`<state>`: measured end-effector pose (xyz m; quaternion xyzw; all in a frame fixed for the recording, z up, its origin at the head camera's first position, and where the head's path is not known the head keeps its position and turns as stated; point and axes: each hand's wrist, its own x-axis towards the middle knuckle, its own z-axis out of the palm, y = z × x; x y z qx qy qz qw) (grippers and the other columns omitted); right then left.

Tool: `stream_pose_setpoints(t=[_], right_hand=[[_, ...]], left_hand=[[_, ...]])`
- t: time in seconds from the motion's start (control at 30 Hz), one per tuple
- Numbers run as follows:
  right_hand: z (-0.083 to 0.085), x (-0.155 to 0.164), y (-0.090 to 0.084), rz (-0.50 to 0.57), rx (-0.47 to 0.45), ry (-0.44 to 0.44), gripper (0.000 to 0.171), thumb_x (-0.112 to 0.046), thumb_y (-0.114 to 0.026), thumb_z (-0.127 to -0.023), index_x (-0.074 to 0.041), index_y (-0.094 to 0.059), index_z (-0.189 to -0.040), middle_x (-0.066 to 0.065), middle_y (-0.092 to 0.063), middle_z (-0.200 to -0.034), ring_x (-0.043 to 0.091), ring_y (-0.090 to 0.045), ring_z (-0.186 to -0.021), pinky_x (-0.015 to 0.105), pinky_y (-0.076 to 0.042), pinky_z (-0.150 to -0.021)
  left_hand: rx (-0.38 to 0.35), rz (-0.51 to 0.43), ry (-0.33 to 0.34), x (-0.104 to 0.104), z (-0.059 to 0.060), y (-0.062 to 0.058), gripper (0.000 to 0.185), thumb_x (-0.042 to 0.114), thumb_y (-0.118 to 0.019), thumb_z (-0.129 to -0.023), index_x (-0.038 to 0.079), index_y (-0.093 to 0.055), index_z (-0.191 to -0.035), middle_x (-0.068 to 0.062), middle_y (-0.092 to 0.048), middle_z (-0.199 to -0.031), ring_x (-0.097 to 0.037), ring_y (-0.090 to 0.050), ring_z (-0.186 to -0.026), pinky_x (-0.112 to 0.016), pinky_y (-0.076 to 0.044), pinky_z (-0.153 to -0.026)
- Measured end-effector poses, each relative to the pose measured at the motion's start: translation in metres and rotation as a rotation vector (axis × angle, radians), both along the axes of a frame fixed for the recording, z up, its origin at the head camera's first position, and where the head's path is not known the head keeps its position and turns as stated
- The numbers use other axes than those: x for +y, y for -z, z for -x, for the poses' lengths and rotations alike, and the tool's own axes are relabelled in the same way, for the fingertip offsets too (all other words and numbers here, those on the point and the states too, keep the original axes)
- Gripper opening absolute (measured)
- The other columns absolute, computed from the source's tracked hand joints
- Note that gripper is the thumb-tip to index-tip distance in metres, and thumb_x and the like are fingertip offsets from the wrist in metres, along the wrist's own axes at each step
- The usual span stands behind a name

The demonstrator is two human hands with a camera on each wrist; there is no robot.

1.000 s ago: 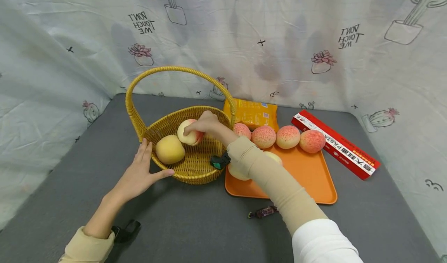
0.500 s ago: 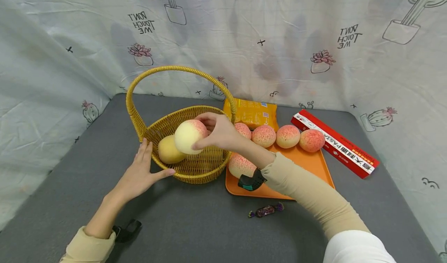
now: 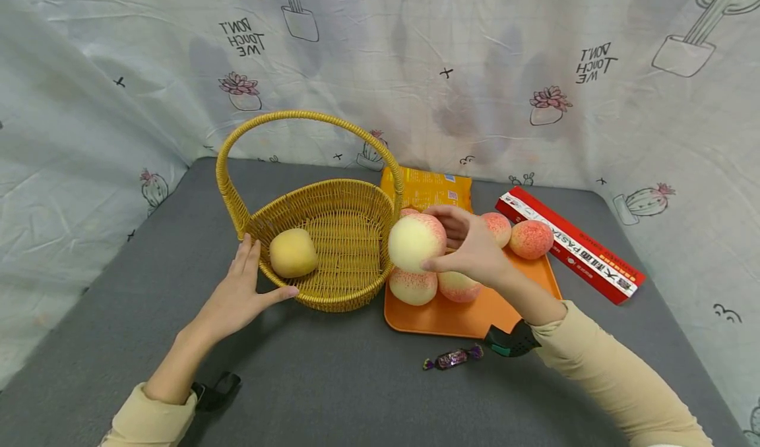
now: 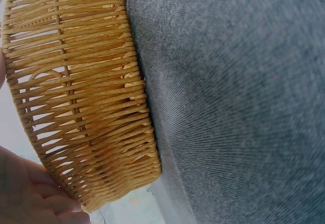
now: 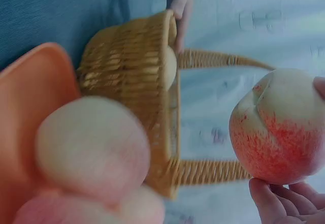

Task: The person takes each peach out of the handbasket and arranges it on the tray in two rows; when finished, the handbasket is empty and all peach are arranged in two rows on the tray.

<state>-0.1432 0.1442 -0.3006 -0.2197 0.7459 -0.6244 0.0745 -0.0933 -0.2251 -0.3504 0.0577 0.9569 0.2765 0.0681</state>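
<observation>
In the head view my right hand point(image 3: 475, 252) holds a pale peach point(image 3: 417, 242) with a pink blush, thumb in front and fingers behind. It is over the left part of an orange tray point(image 3: 505, 312). The right wrist view shows the same peach point(image 5: 279, 127) raised, fingertips beneath it. My left hand point(image 3: 234, 295) rests on the left rim of a yellow wicker basket point(image 3: 350, 249), fingers extended and thumb along the front edge. A yellow, rounded fruit point(image 3: 293, 253) lies inside the basket on the left. Its tall handle arches above.
Several peaches sit on the tray, including a front one point(image 3: 413, 289) and a far right one point(image 3: 531, 239). Behind stands an orange packet point(image 3: 436, 186), with a red pasta box point(image 3: 570, 246) to the right. A wrapped candy point(image 3: 454, 358) lies in front on the grey table.
My right hand has lifted the peach out of the basket and carried it right, over the tray. The left hand has stayed on the rim.
</observation>
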Motion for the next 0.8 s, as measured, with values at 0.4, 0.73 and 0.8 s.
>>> stream_pose_setpoints(t=[0.4, 0.73, 0.8], right_hand=[[-0.019, 0.068, 0.021, 0.075, -0.005, 0.234, 0.06, 0.014, -0.073, -0.071, 0.002, -0.054, -0.126, -0.012, -0.067, -0.106, 0.007, -0.063, -0.094, 0.019, -0.052, -0.08], [-0.029, 0.109, 0.041, 0.117, -0.098, 0.385, 0.053, 0.014, -0.073, -0.075, -0.022, -0.062, -0.113, -0.013, -0.068, -0.101, 0.003, -0.064, -0.09, 0.016, -0.053, -0.075], [-0.031, 0.114, 0.045, 0.097, -0.107, 0.41, 0.052, 0.012, -0.073, -0.076, -0.023, -0.06, -0.112, -0.014, -0.067, -0.099, 0.002, -0.064, -0.088, 0.015, -0.052, -0.074]], left_hand=[[0.004, -0.006, 0.003, 0.0, 0.0, 0.0, 0.115, 0.061, -0.061, -0.088, -0.009, 0.005, -0.151, -0.022, 0.019, -0.157, -0.046, 0.005, -0.144, -0.07, -0.019, -0.104], [0.004, -0.003, 0.0, 0.001, -0.001, 0.0, 0.116, 0.061, -0.061, -0.087, -0.008, 0.005, -0.152, -0.022, 0.019, -0.157, -0.047, 0.004, -0.143, -0.07, -0.019, -0.104], [0.004, -0.002, -0.002, 0.001, -0.001, 0.0, 0.116, 0.061, -0.061, -0.087, -0.008, 0.005, -0.152, -0.022, 0.019, -0.157, -0.047, 0.004, -0.143, -0.07, -0.019, -0.104]])
